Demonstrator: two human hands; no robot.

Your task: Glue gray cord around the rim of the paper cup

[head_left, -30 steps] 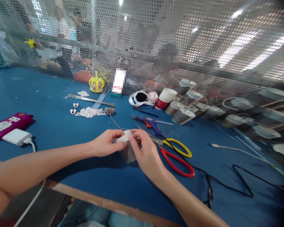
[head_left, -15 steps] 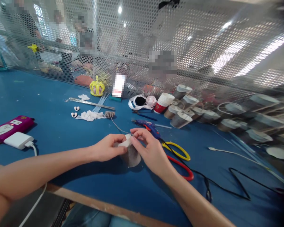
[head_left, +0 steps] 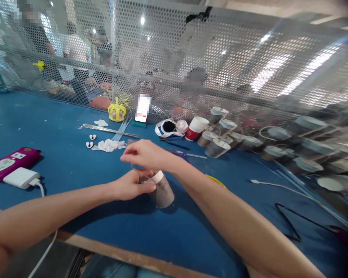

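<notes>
My left hand (head_left: 130,186) is closed around the upper side of a small grey cup (head_left: 164,193) with a whitish rim, tilted just above the blue table. Across it reaches my right hand (head_left: 142,153), its fingertips pinched together above and left of the cup. A thin grey cord (head_left: 146,178) runs between my hands by the cup's rim; its grip in the right fingertips is partly blurred. The small bundle of cord behind is mostly hidden by my right hand. Under my right forearm, the blue glue gun (head_left: 181,154) is largely covered.
Farther back lie crumpled white fabric (head_left: 108,145), metal rods (head_left: 110,130) and a yellow crown (head_left: 116,111). Paper cups (head_left: 198,127) and several grey cups (head_left: 217,148) stand at right. A purple power bank (head_left: 26,156) lies left. Perforated metal mesh (head_left: 162,58) borders the table; people are behind it.
My right hand has moved from the cup's right side, up and left over my left hand. Its forearm now covers much of the glue gun and the coloured handles. My left hand keeps the cup.
</notes>
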